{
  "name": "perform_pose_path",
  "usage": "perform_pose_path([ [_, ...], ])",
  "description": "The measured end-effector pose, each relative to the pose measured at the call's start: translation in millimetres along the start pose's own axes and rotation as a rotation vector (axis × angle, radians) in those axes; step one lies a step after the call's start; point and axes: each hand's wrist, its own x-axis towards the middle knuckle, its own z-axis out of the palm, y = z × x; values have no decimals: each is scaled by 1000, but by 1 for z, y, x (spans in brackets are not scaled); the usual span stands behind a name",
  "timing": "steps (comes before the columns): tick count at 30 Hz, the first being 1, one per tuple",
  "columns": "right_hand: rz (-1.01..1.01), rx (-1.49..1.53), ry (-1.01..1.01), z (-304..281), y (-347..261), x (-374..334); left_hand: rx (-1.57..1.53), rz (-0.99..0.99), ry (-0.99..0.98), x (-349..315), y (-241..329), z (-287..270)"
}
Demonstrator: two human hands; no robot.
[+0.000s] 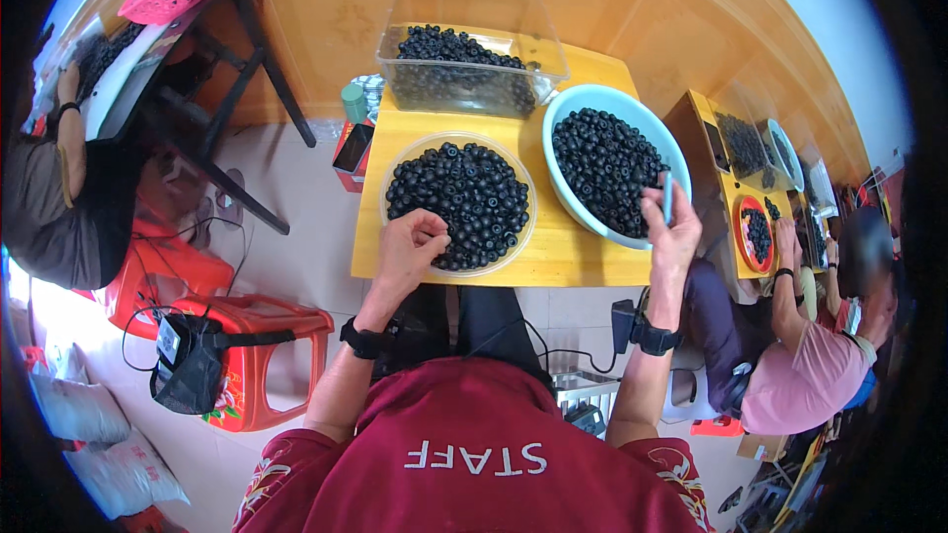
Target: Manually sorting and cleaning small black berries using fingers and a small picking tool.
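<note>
Black round beads (464,199), several with a visible hole, fill a clear round dish on the yellow table (583,266). My left hand (410,252) is at the dish's near-left rim, thumb and fingertips pinched together over the beads; what they hold, if anything, is hidden. More black beads (602,163) lie in a pale blue bowl (555,173) to the right. My right hand (676,227) is closed at that bowl's right rim, with a slim pale blue stick (668,195) upright between its fingers. The stick's exact kind cannot be made out.
Behind the dish stands a clear rectangular bin (464,89) partly filled with black beads. A phone (353,149) lies on a red box at the table's left. Red stools (257,355) are at left. Other people sit at tables on both sides.
</note>
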Motion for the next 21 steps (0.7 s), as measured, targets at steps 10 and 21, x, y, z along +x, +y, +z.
perform_pose_path([
  [10, 162, -81, -60, 16, 32, -66, 723, 289, -53, 14, 0, 11],
  [21, 304, 4, -182, 36, 30, -108, 390, 249, -97, 22, -2, 5],
])
